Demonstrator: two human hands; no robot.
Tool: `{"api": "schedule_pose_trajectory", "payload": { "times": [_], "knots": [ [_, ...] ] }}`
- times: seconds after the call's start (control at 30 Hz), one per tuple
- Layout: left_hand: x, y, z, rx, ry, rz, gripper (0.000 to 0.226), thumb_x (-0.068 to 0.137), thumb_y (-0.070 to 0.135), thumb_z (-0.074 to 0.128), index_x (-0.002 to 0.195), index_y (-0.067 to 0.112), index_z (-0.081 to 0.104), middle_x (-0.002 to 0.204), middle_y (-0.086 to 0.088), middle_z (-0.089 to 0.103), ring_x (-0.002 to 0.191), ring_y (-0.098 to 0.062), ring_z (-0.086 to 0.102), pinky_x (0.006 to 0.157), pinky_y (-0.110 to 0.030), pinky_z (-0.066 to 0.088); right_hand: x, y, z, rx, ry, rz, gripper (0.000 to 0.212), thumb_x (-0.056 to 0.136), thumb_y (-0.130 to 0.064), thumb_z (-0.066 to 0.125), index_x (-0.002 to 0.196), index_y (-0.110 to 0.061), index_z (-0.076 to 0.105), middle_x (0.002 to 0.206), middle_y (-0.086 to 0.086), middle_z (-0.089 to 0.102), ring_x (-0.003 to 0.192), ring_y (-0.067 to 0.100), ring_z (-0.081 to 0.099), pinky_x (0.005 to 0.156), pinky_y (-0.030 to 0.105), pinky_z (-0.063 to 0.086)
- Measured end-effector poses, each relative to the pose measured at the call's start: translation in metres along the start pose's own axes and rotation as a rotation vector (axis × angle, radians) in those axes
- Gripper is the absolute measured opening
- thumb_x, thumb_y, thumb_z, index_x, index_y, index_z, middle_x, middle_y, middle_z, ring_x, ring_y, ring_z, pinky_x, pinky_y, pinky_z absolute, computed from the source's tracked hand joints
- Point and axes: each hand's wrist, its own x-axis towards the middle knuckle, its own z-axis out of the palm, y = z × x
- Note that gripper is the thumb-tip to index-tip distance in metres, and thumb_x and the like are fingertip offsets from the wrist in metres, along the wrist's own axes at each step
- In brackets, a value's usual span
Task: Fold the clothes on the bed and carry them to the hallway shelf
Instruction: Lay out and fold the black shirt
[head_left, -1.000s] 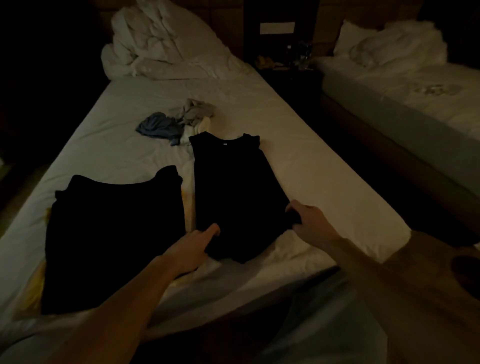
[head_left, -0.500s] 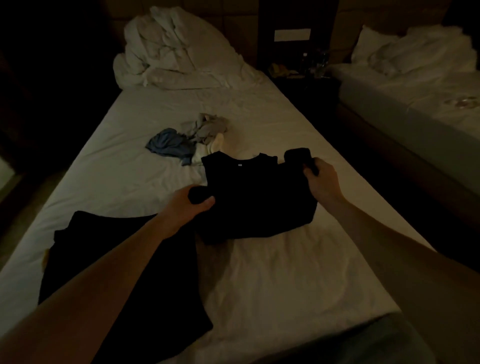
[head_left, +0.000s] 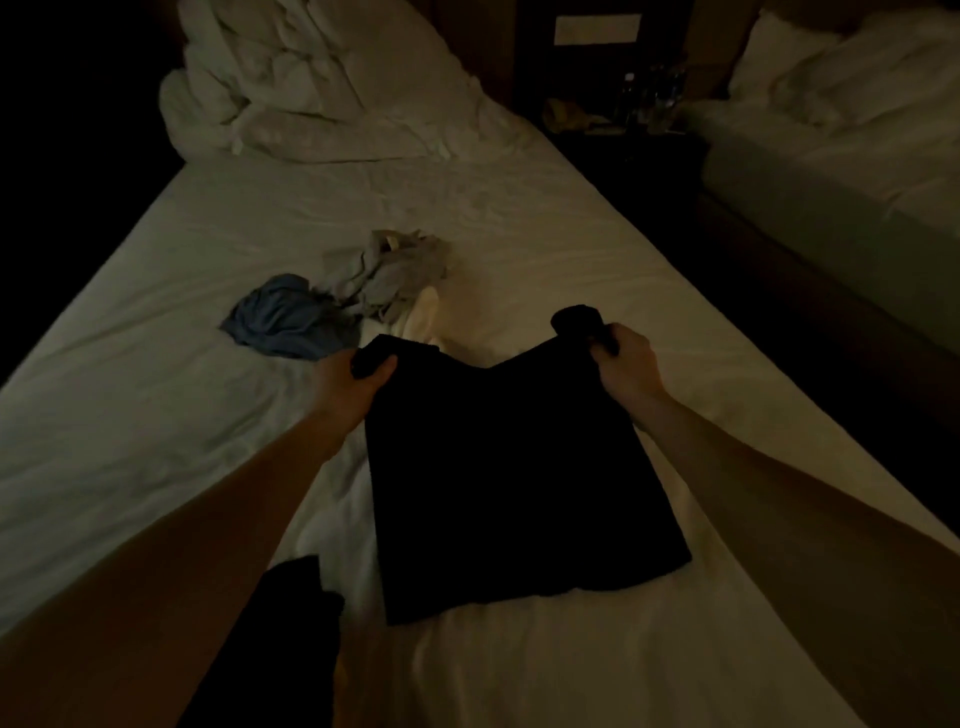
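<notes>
Near the foot edge of the bed (head_left: 156, 415), a black garment (head_left: 514, 483) is lying flat while the left hand (head_left: 348, 384) and right hand (head_left: 626, 366) are each pinching a far corner; crumpled blue clothing (head_left: 288, 325) and grey clothing (head_left: 395, 275) are sitting just beyond.

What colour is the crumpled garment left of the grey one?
Blue, a dusty shade: crumpled blue garment, in the head view.

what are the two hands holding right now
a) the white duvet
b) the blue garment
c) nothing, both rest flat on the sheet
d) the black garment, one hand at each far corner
d: the left hand and the right hand each grip a far corner of the black garment, while the blue garment lies untouched beyond it.
</notes>
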Motion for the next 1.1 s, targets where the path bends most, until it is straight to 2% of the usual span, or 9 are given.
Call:
{"api": "schedule_pose_trajectory", "payload": {
  "times": [0.13, 0.27, 0.4, 0.5, 0.63, 0.77, 0.9, 1.0, 1.1],
  "knots": [
    [0.037, -0.031, 0.028, 0.210, -0.039, -0.006, 0.051, 0.091, 0.042, 0.060, 0.122, 0.002, 0.054, 0.121, -0.020, 0.056, 0.112, -0.037, 0.055, 0.094, -0.047, 0.047, 0.038, 0.028, 0.032, -0.194, -0.146, 0.091, 0.027, 0.096, -0.037, 0.057, 0.110, -0.016, 0.064, 0.115, 0.010, 0.064, 0.109, 0.031, 0.058, 0.099, 0.043, 0.042],
    [0.033, -0.050, 0.040, 0.491, -0.101, 0.055, 0.068, 0.081, 0.034, 0.074, 0.133, 0.004, 0.042, 0.140, -0.016, 0.036, 0.127, -0.034, 0.038, 0.106, -0.041, 0.035, 0.041, 0.035, 0.032, -0.109, -0.286, 0.136, 0.031, 0.096, -0.023, 0.060, 0.123, -0.010, 0.053, 0.114, 0.007, 0.057, 0.102, 0.024, 0.057, 0.084, 0.030, 0.041],
    [0.020, -0.030, 0.028, 0.006, -0.117, -0.199, 0.046, 0.086, 0.008, 0.068, 0.129, -0.001, 0.054, 0.120, -0.018, 0.061, 0.105, -0.033, 0.061, 0.093, -0.041, 0.048, 0.028, 0.020, 0.015, 0.060, -0.257, 0.192, 0.055, 0.094, -0.019, 0.064, 0.141, -0.013, 0.037, 0.125, 0.010, 0.053, 0.110, 0.030, 0.057, 0.097, 0.042, 0.047],
    [-0.004, -0.012, 0.011, -0.248, -0.197, -0.278, 0.045, 0.084, -0.001, 0.063, 0.128, 0.000, 0.054, 0.109, -0.019, 0.063, 0.083, -0.027, 0.063, 0.077, -0.039, 0.049, 0.008, -0.003, -0.003, 0.104, -0.197, 0.145, 0.042, 0.092, -0.019, 0.066, 0.132, -0.011, 0.053, 0.125, 0.008, 0.061, 0.108, 0.027, 0.062, 0.099, 0.044, 0.049],
    [-0.061, 0.032, -0.012, -0.350, -0.188, -0.222, 0.030, 0.088, -0.001, 0.059, 0.115, 0.011, 0.058, 0.098, -0.011, 0.063, 0.078, -0.021, 0.061, 0.068, -0.032, 0.048, -0.040, -0.041, -0.042, 0.228, -0.193, 0.096, 0.011, 0.093, -0.013, 0.062, 0.103, -0.017, 0.063, 0.108, 0.009, 0.068, 0.098, 0.028, 0.066, 0.096, 0.050, 0.050],
    [-0.128, 0.068, -0.043, -0.414, -0.205, -0.145, 0.029, 0.090, 0.003, 0.061, 0.115, 0.017, 0.059, 0.107, -0.006, 0.066, 0.088, -0.020, 0.065, 0.068, -0.032, 0.051, -0.108, -0.079, -0.083, 0.334, -0.142, 0.003, 0.007, 0.093, -0.012, 0.062, 0.097, -0.017, 0.063, 0.110, 0.013, 0.067, 0.099, 0.030, 0.066, 0.094, 0.050, 0.049],
    [-0.201, 0.091, -0.071, -0.395, -0.158, -0.002, 0.015, 0.087, 0.015, 0.069, 0.101, 0.014, 0.063, 0.113, -0.017, 0.063, 0.100, -0.033, 0.064, 0.087, -0.054, 0.053, -0.182, -0.108, -0.120, 0.422, -0.109, -0.102, 0.016, 0.094, -0.009, 0.060, 0.109, -0.012, 0.060, 0.111, 0.012, 0.065, 0.100, 0.028, 0.065, 0.090, 0.046, 0.051],
    [-0.262, 0.101, -0.079, -0.333, -0.032, 0.114, 0.033, 0.071, 0.038, 0.081, 0.092, 0.017, 0.064, 0.105, -0.019, 0.065, 0.099, -0.042, 0.063, 0.090, -0.063, 0.048, -0.234, -0.124, -0.147, 0.463, -0.109, -0.111, 0.013, 0.090, -0.007, 0.065, 0.103, -0.012, 0.066, 0.099, 0.004, 0.069, 0.092, 0.022, 0.068, 0.092, 0.041, 0.052],
    [-0.316, 0.108, -0.087, -0.371, 0.105, 0.191, 0.061, 0.055, 0.048, 0.082, 0.105, 0.015, 0.069, 0.106, -0.012, 0.071, 0.097, -0.032, 0.069, 0.089, -0.055, 0.053, -0.280, -0.135, -0.170, 0.528, -0.140, -0.121, 0.013, 0.088, -0.009, 0.068, 0.097, -0.018, 0.070, 0.099, 0.004, 0.071, 0.095, 0.025, 0.069, 0.097, 0.045, 0.051]
  ]
}}
